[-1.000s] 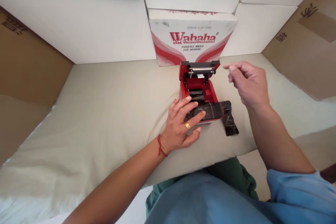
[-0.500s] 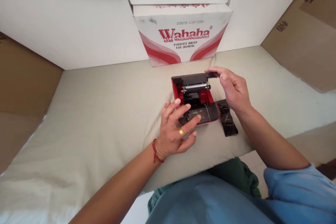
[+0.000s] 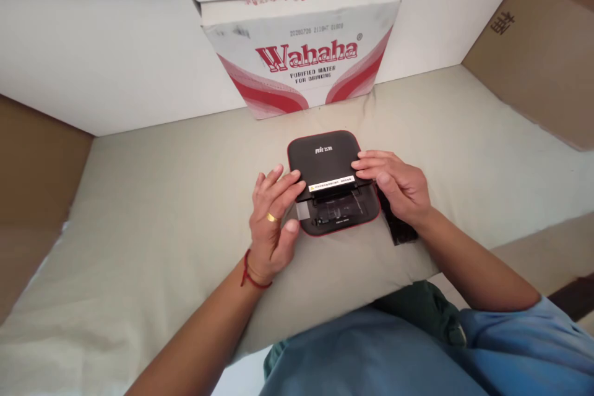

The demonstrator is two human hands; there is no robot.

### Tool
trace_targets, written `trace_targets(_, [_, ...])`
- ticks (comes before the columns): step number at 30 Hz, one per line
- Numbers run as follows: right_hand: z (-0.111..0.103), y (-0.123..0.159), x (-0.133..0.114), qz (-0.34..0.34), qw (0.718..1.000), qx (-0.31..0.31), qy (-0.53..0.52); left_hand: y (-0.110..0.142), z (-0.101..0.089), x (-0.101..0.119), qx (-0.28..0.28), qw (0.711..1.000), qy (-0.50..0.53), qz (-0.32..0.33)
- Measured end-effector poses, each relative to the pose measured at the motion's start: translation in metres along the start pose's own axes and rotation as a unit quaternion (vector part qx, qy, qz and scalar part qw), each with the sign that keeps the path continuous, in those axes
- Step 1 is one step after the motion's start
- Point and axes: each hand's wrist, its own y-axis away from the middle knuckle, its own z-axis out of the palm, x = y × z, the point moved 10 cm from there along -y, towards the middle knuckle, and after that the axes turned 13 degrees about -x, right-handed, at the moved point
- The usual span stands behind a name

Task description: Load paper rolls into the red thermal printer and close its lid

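Note:
A small black label printer point(image 3: 325, 164) with a red rim lies on the cloth in front of me, its lid down over the body. White lettering and a warning strip mark the lid. In front of the strip, a recessed dark panel shows. My left hand point(image 3: 273, 216), wearing a gold ring and red bracelet, is open, fingertips resting on the lid's left edge and thumb apart. Across from it, my right hand point(image 3: 396, 189) is open too, its outstretched fingers on the lid's right edge. A glossy black piece point(image 3: 401, 232) lies partly hidden beneath my right hand.
A Wahaha water carton point(image 3: 301, 55) stands behind the printer, against white boxes point(image 3: 116, 55). Brown cardboard boxes border the left point(image 3: 37, 198) and right point(image 3: 547, 62). Pale cloth point(image 3: 176, 229) covers the surface, whose front edge is near my body.
The printer's lid, raised before with a metal roller and red interior showing, is now down. My right hand has come nearer onto the lid; my left hand has moved from the front panel to its left edge.

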Motion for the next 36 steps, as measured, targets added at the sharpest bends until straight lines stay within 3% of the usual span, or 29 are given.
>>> trace_targets(7, [0.0, 0.0, -0.021, -0.071, 0.996, 0.031, 0.041, -0.005, -0.004, -0.003, 0.043, 0.998, 0.033, -0.012])
trace_targets(12, [0.004, 0.002, -0.018, -0.038, 0.997, 0.011, 0.069, -0.009, -0.001, -0.011, 0.008, 0.999, 0.046, -0.015])
trace_targets(15, [0.012, 0.009, -0.029, -0.073, 0.993, -0.015, 0.091, -0.006, 0.005, -0.02, -0.014, 0.995, 0.099, -0.026])
trace_targets(19, [0.025, 0.022, -0.049, -0.159, 0.981, -0.034, 0.106, 0.003, 0.017, -0.041, 0.009, 0.975, 0.205, -0.085])
trace_targets(22, [0.03, 0.025, -0.05, -0.177, 0.979, -0.047, 0.087, 0.007, 0.027, -0.059, 0.016, 0.954, 0.271, -0.13])
trace_targets(24, [0.03, 0.026, -0.05, -0.184, 0.978, -0.051, 0.083, 0.006, 0.035, -0.066, -0.01, 0.942, 0.305, -0.143])
trace_targets(28, [0.028, 0.027, -0.053, -0.192, 0.978, -0.035, 0.079, 0.004, 0.044, -0.069, -0.06, 0.924, 0.347, -0.15])
trace_targets(36, [0.03, 0.029, -0.054, -0.183, 0.979, -0.046, 0.079, -0.002, 0.051, -0.065, -0.064, 0.912, 0.375, -0.155])
